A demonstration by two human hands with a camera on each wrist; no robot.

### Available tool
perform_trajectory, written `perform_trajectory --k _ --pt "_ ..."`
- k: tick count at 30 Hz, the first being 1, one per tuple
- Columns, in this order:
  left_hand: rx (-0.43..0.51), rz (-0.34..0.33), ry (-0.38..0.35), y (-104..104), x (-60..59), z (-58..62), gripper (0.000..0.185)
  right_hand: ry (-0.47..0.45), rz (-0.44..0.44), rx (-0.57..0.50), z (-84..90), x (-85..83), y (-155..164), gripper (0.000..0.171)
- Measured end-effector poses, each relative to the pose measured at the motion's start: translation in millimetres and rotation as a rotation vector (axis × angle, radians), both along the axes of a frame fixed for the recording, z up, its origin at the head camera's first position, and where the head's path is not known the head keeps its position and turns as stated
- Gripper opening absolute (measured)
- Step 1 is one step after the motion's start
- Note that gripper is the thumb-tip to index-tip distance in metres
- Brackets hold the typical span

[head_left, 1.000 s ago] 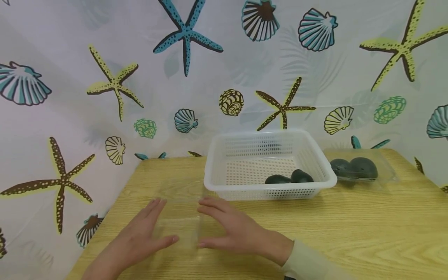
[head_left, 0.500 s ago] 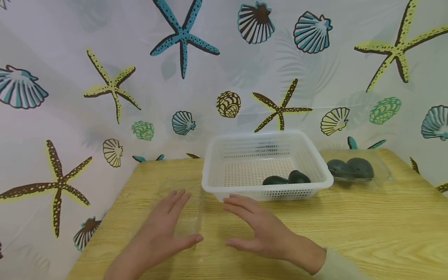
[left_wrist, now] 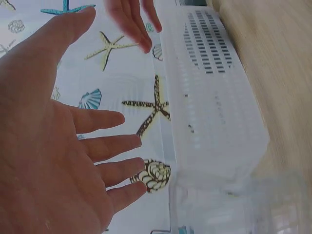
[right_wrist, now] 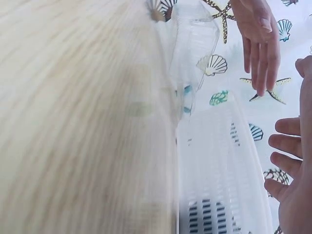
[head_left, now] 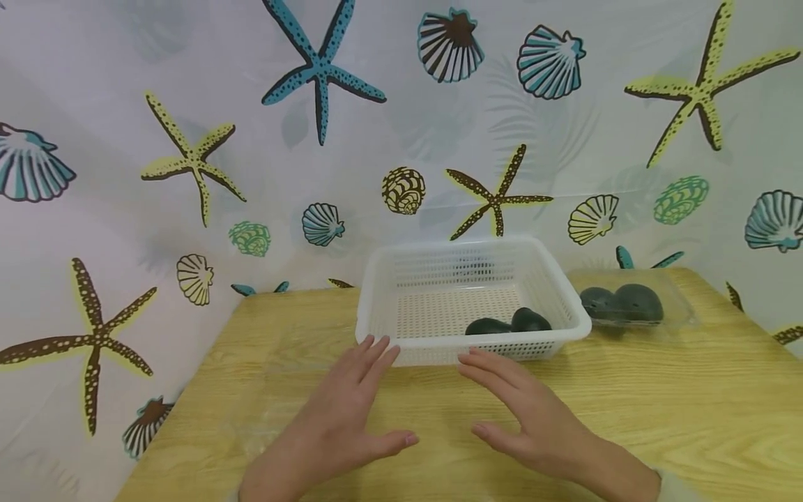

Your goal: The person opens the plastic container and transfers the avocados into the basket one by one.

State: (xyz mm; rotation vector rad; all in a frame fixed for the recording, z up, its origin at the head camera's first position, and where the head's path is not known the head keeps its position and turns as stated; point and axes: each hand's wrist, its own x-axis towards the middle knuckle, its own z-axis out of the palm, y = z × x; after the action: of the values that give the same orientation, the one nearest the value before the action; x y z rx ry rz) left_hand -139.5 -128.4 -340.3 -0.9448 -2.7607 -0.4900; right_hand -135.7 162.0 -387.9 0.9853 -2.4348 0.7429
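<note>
— Hands first. Left hand (head_left: 341, 418) flat and wide, fingers straight and spread, holding nothing, fingertips almost at front left corner of white basket (head_left: 470, 348). Touching or only just short of it, impossible to tell.

— And right hand (head_left: 533, 418)?

— Also wide and flat, fingers straight, thumb out to the side, nothing held. Hovering near front edge of wooden table (head_left: 690, 411), fingertips just before front wall of basket. Same seen from left wrist view: open palm (left_wrist: 44, 161) beside the perforated basket wall (left_wrist: 214, 117), other hand's fingers (left_wrist: 131, 24) far up.

— Inside basket?

— Two dark rounded objects (head_left: 508, 323), side by side, touching, in front right part, against front wall. Rest of basket floor bare mesh.

— Around basket?

— To the right, near back right corner of table, clear plastic tray (head_left: 680, 317) with two more dark rounded objects (head_left: 621, 303), also touching each other. To the left, between basket and left edge of table, another clear plastic tray (head_left: 295, 390), hard to see, partly under left hand. In right wrist view clear tray (right_wrist: 195, 44) visible at the basket's end, blurred.

— Behind?

— Curtain (head_left: 188, 209) with starfish and shells, standing along back and left edges of table.
</note>
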Motion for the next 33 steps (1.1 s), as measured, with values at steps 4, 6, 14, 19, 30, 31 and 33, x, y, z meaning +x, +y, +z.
perform_trajectory --k 4,6,14,19,30,31,33 --pt "-0.008 -0.039 -0.026 14.3 -0.6 0.1 0.101 -0.011 -0.022 0.009 -3.4 4.0 18.6 0.066" --pt "-0.022 -0.065 -0.03 21.5 -0.7 0.2 0.101 -0.001 -0.033 0.012 -3.8 5.7 27.4 0.068" --pt "-0.074 -0.161 0.009 44.4 1.5 -0.3 0.099 0.059 -0.091 0.044 -5.1 11.1 62.1 0.069" --pt "-0.066 -0.232 0.042 56.8 3.4 -2.9 0.097 0.102 -0.143 0.061 -8.4 11.5 88.4 0.066" --pt "-0.145 -0.344 0.04 95.0 0.3 -5.9 0.093 0.08 -0.289 0.078 -14.1 6.6 134.7 0.059" --pt "-0.147 -0.349 0.033 98.1 0.2 -6.6 0.093 0.075 -0.302 0.084 -13.7 5.3 138.0 0.057" --pt "-0.147 -0.368 0.033 104.4 -0.1 -8.6 0.093 0.069 -0.332 0.098 -12.3 3.0 144.6 0.055"
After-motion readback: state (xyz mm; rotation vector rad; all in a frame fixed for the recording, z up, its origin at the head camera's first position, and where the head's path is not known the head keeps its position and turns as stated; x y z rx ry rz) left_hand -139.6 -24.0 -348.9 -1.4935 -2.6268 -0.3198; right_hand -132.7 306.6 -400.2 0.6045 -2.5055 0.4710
